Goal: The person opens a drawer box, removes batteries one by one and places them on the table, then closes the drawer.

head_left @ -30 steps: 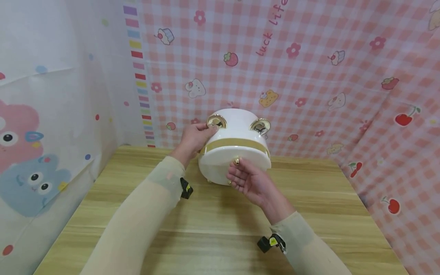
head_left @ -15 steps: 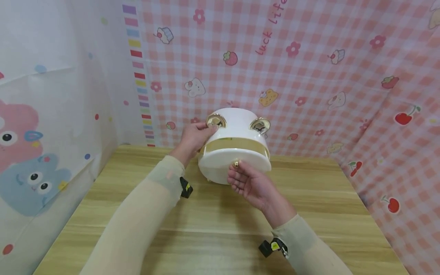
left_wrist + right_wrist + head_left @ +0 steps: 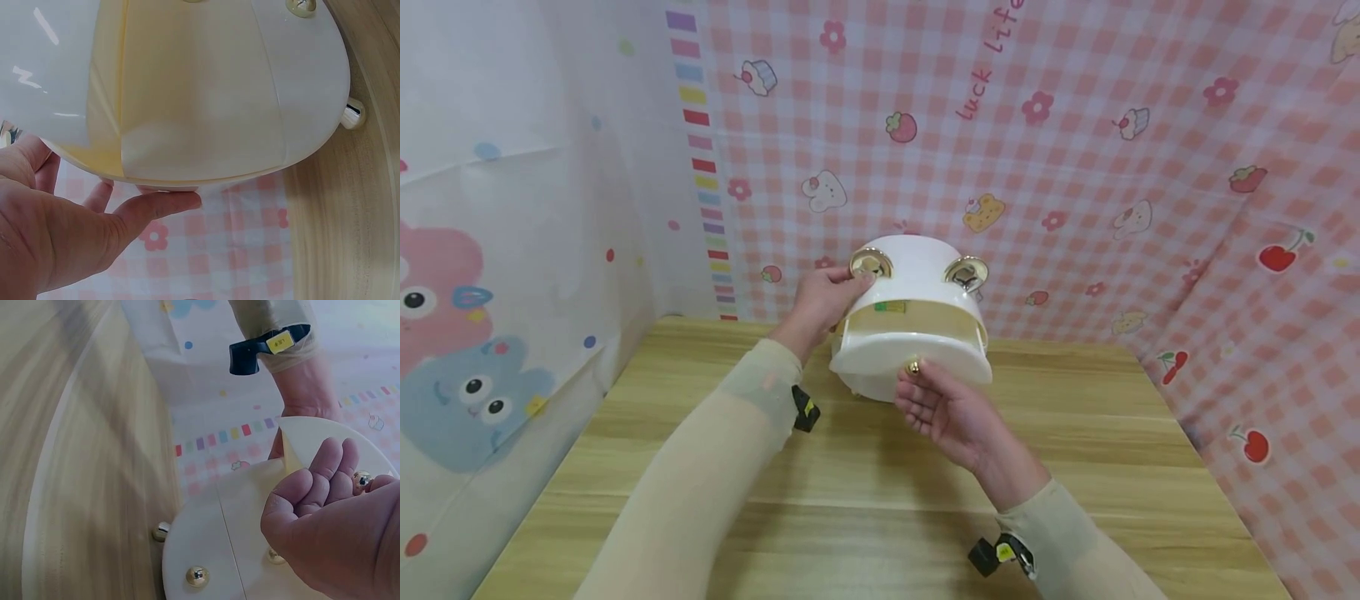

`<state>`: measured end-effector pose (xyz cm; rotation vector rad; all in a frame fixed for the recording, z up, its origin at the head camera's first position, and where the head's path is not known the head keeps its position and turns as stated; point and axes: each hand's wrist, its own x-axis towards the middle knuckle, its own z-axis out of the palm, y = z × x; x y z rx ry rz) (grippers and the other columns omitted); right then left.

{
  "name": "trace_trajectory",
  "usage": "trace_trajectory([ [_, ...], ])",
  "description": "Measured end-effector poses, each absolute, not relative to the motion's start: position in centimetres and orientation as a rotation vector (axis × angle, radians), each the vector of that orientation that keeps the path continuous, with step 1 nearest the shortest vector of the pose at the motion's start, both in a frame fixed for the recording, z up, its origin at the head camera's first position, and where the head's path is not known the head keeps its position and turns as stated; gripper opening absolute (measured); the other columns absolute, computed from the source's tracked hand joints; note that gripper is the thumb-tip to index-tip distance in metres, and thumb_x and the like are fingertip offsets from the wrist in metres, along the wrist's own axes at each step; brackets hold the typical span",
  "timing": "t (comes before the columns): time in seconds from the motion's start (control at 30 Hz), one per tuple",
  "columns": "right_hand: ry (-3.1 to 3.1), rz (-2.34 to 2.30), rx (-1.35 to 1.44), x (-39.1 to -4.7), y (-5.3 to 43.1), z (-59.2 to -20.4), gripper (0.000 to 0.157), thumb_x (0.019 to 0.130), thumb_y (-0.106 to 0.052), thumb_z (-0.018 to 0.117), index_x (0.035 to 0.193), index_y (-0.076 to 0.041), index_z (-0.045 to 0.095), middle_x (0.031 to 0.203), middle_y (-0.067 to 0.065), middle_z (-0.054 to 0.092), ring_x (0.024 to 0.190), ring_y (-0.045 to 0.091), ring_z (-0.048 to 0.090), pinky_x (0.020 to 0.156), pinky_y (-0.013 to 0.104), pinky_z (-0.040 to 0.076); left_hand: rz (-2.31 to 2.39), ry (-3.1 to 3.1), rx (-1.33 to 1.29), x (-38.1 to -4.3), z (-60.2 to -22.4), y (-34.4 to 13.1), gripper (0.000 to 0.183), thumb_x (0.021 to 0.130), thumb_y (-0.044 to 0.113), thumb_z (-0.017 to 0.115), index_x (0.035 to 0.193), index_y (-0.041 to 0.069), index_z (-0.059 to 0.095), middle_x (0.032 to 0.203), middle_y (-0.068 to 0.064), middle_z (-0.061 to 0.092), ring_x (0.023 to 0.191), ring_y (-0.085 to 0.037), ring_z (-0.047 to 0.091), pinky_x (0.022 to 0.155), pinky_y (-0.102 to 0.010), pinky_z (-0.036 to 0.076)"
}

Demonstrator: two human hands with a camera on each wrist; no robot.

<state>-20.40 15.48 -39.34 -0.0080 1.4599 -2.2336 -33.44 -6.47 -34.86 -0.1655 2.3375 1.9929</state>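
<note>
A glossy white storage box [image 3: 917, 262] with gold ear-like rings and gold feet stands on the wooden table. Its upper drawer [image 3: 880, 354] is partly pulled out, and a small green and yellow item [image 3: 891, 307] shows in the gap behind its front. My right hand [image 3: 951, 412] pinches the gold knob [image 3: 913, 367] of that drawer between thumb and finger, the other fingers curled in. On the box's left side, by the gold ring [image 3: 871, 263], my left hand [image 3: 827, 304] grips the body. Lower on the front, the right wrist view shows another gold knob [image 3: 197, 576].
The wooden table [image 3: 850, 500] reaches back to a pink checked cloth [image 3: 1075, 167] hanging close behind the box. A white printed cloth [image 3: 587, 167] hangs along the left. Each sleeve carries a black wrist camera [image 3: 806, 408].
The upper drawer has slid farther out toward me with my right hand on its knob, widening the gap and uncovering the green and yellow item. My left hand stays at the box's side.
</note>
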Motion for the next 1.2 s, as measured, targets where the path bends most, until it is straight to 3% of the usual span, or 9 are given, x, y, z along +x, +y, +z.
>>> trace_trajectory([
  [0.47, 1.449, -2.205, -0.060, -19.3, 15.8, -39.7, 0.038, 0.115, -0.039, 0.048, 0.100, -0.020, 0.078, 0.095, -0.007, 0.082, 0.090, 0.007, 0.076, 0.085, 0.024, 0.058, 1.979, 2.356, -0.181, -33.2, -34.7, -6.3, 0.046, 0.100, 0.039, 0.077, 0.138, 0.013, 0.073, 0.136, -0.010, 0.073, 0.102, -0.018, 0.071, 0.081, -0.028, 0.061],
  [0.8, 1.453, -2.193, -0.099, -18.5, 16.0, -39.9, 0.040, 0.115, -0.039, 0.047, 0.102, -0.019, 0.078, 0.093, -0.007, 0.082, 0.089, 0.005, 0.076, 0.084, 0.023, 0.058, 1.984, 2.343, -0.186, -33.2, -34.6, -6.3, 0.046, 0.100, 0.038, 0.077, 0.138, 0.012, 0.073, 0.133, -0.011, 0.074, 0.096, -0.017, 0.071, 0.076, -0.028, 0.062],
  [1.07, 1.472, -2.193, -0.078, -18.3, 15.9, -40.2, 0.037, 0.115, -0.037, 0.048, 0.103, -0.019, 0.078, 0.094, -0.007, 0.082, 0.090, 0.006, 0.075, 0.085, 0.024, 0.058, 1.996, 2.338, -0.172, -33.3, -34.7, -6.4, 0.046, 0.099, 0.038, 0.078, 0.137, 0.012, 0.073, 0.133, -0.011, 0.074, 0.102, -0.019, 0.072, 0.087, -0.034, 0.064],
  [1.2, 1.478, -2.191, -0.080, -18.2, 15.9, -40.3, 0.037, 0.115, -0.037, 0.048, 0.104, -0.018, 0.077, 0.094, -0.007, 0.082, 0.090, 0.006, 0.075, 0.086, 0.024, 0.058, 2.004, 2.342, -0.162, -33.2, -34.7, -6.4, 0.046, 0.099, 0.038, 0.078, 0.136, 0.011, 0.073, 0.134, -0.011, 0.073, 0.098, -0.018, 0.071, 0.085, -0.032, 0.064],
])
